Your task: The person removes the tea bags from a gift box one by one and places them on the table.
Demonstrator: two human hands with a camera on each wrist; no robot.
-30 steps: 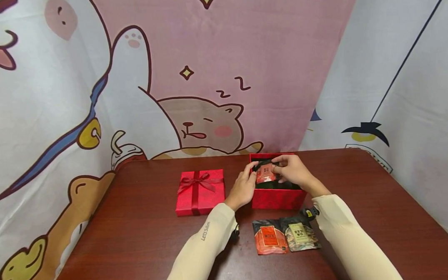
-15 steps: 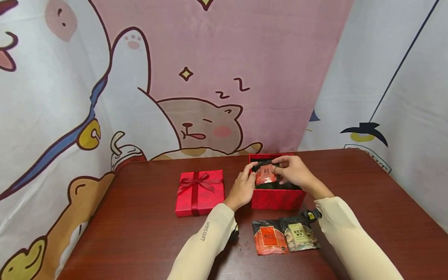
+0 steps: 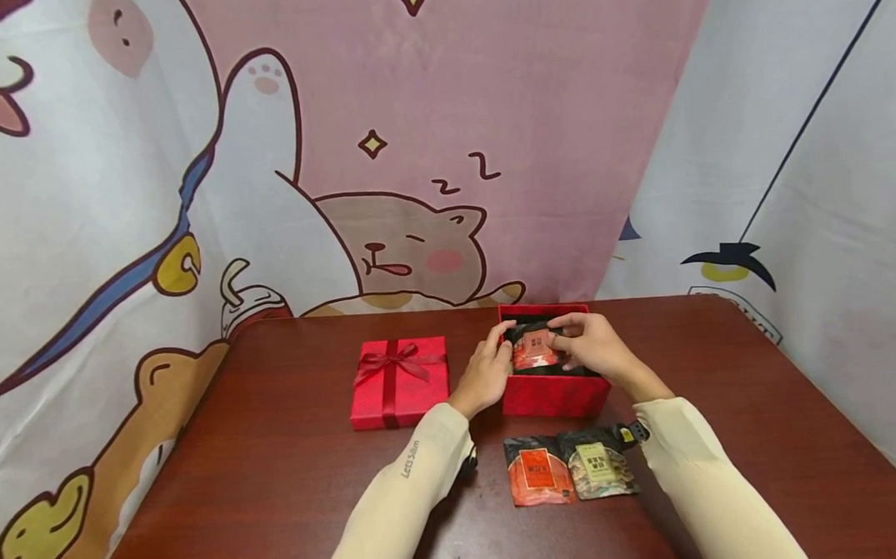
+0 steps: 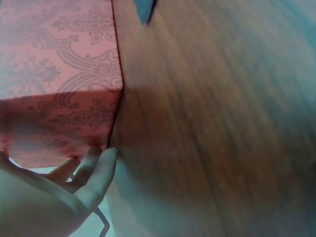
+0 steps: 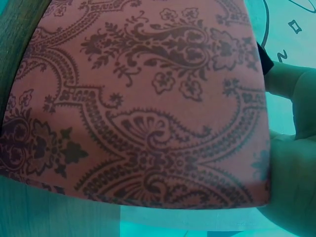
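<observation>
Orange pouch [image 3: 532,353] in box [image 3: 554,397] (red), pinched by right fingers [image 3: 566,343]; left fingers [image 4: 100,177], grip unclear.

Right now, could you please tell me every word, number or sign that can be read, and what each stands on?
"Z", twice, on the wall cloth.
"Let's Slim", as best I can tell, on the left sleeve.
Too small to read: the labels on the front left pouch, the front right pouch and the inner pouch in the red box.
No readable numbers.

A cartoon-printed cloth [image 3: 545,100] behind a wood-grain table [image 3: 277,487] suggests an indoor tabletop set-up.
</observation>
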